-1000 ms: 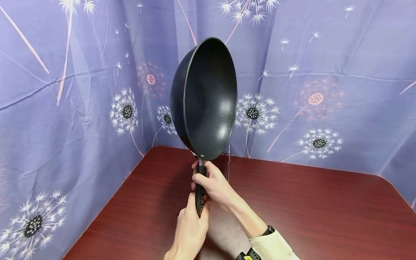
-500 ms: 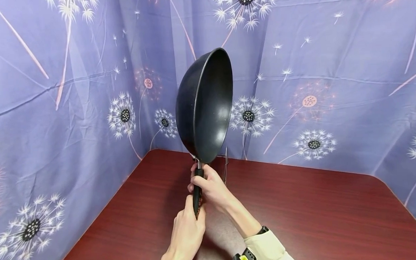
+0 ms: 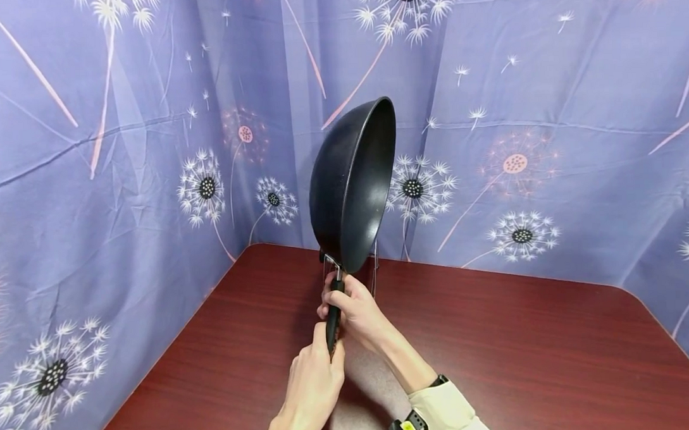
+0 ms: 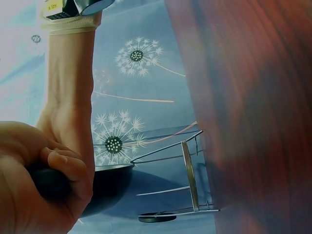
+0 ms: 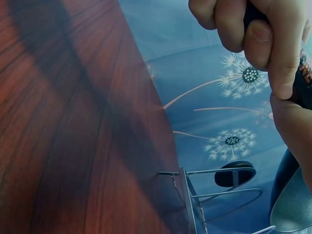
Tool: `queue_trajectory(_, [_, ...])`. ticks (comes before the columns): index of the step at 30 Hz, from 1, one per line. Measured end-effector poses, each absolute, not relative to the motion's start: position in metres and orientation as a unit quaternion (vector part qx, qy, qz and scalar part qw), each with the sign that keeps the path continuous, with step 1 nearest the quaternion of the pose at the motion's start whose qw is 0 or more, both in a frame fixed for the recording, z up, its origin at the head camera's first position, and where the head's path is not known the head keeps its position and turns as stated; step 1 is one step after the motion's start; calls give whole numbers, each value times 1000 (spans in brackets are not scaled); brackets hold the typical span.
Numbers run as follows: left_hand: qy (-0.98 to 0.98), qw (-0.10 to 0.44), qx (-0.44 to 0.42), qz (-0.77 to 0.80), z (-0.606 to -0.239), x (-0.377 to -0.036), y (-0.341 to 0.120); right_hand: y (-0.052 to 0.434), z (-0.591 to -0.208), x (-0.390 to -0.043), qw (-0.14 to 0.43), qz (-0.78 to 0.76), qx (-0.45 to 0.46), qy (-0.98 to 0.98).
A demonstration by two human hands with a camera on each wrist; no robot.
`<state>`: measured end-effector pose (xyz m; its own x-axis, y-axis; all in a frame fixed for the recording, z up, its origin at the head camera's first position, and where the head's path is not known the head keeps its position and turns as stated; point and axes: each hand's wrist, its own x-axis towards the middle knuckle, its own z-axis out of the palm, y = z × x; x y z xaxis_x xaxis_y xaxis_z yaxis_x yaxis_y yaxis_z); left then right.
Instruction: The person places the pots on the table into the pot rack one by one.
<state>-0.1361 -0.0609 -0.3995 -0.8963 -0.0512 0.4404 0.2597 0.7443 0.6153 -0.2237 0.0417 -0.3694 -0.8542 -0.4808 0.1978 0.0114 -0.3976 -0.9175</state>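
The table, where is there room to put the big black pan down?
The table shows bare wood to the right of the right hand, out to its rounded right edge. A narrower bare strip lies left of the left hand, beside the curtain. It is crowded at the back corner, where the wire rack stands just behind the pan.

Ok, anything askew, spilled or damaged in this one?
Nothing spilled or damaged. The black wok stands on edge in the air, handle down, gripped by the left hand and right hand, above a wire rack on the table.
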Motion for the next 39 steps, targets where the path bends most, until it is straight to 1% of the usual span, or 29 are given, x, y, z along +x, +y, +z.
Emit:
queue_trajectory(7, [-911,214,-60,-347,-401,-135,-61,42,-375,-224,162,-822,-220,499])
queue_trajectory(13, [-917,204,-66,-337,-402,-134,-60,44,-381,-224,172,-835,-199,484])
queue_trajectory(23, [-920,217,-76,-318,-402,-134,-57,48,-383,-223,178,-847,-193,462])
queue_trajectory(30, [-920,199,-94,-325,-401,-131,-55,54,-387,-222,185,-856,-189,444])
queue_trajectory(39, [-924,188,-97,-319,-403,-128,-51,60,-395,-221,185,-856,-201,440])
